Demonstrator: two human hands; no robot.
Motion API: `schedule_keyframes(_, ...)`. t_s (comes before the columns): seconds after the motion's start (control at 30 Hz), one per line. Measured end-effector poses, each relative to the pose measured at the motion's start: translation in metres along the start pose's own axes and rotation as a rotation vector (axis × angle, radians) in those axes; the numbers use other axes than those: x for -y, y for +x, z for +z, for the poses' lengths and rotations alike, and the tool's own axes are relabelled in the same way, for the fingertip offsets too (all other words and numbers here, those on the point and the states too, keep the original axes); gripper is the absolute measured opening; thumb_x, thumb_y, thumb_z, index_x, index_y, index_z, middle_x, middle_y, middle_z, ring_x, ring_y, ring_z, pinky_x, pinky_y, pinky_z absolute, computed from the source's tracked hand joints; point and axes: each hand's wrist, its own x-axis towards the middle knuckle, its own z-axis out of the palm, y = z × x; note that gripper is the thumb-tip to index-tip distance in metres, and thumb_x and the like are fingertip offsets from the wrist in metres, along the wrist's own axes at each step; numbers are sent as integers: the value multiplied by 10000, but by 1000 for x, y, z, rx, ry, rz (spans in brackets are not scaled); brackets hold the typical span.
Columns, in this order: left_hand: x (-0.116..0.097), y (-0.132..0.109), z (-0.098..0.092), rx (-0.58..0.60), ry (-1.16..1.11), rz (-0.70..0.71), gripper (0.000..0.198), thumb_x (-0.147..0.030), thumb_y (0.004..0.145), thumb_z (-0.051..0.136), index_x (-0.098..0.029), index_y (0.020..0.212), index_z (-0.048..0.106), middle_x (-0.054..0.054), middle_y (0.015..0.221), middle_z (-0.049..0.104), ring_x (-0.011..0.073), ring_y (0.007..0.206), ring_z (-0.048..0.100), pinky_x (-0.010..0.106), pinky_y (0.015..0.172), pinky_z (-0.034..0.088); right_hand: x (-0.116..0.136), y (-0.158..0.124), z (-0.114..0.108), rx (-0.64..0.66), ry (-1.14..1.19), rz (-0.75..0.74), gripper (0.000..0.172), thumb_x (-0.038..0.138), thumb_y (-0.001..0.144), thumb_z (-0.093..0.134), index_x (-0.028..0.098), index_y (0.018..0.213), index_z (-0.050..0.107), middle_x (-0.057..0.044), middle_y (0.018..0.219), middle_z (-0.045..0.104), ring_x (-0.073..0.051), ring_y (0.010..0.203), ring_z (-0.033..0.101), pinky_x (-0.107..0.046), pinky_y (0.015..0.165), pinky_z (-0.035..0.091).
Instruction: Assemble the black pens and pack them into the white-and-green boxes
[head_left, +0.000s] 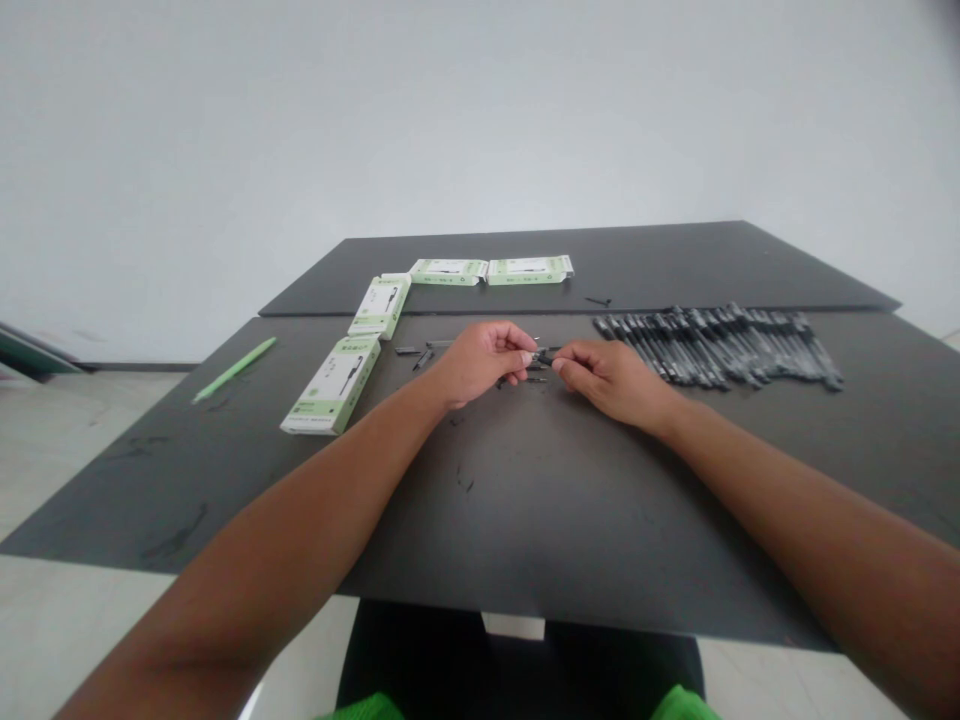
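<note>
Over the middle of the table, my left hand [491, 362] and my right hand [604, 375] meet almost fingertip to fingertip. Both are closed in a pinch on a small black pen part [546, 357] between them. My left fingertips cover its paler left end, and its right end goes into my right fingers, so its full shape is hidden. Loose pen pieces lie under and around the hands, among them a dark pen cap [407, 351] and a short piece [423, 360] left of my left hand. Right of my right hand lies a wide row of black-and-clear pens [720, 345].
Green-and-white pen boxes stand in an L at the left and back: one box [334, 385], another [380, 307], and two more [450, 271] [529, 269]. A green pen-shaped tool [236, 370] lies far left. Small black scraps [598, 301] lie near the seam of the dark table [540, 500].
</note>
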Motion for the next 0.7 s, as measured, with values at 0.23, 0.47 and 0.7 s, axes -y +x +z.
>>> schedule_keyframes(0.23, 2, 1, 0, 8, 16, -4, 148, -137, 910, 820, -117, 1022, 725, 13, 724, 746, 107, 621, 694, 242, 637, 581, -4, -1, 4, -9, 45, 17, 266, 449, 1031, 656, 220, 912, 721, -16, 752, 679, -189, 697, 585, -327, 670, 428)
schedule_keyframes(0.47, 3, 1, 0, 11, 7, -6, 164, -147, 901, 836, -120, 1021, 728, 11, 715, 745, 109, 619, 694, 244, 642, 581, -16, -1, 12, -78, 137, 33, 314, 334, 844, 823, 240, 1081, 641, -23, 862, 682, -199, 742, 615, -329, 680, 490)
schedule_keyframes(0.7, 1, 0, 0, 14, 9, -13, 158, -147, 905, 830, -122, 1021, 725, 10, 713, 746, 105, 612, 687, 240, 637, 573, -17, 0, 10, -78, 50, -13, 179, 313, 882, 775, 242, 978, 642, -20, 826, 671, -193, 731, 593, -325, 680, 458)
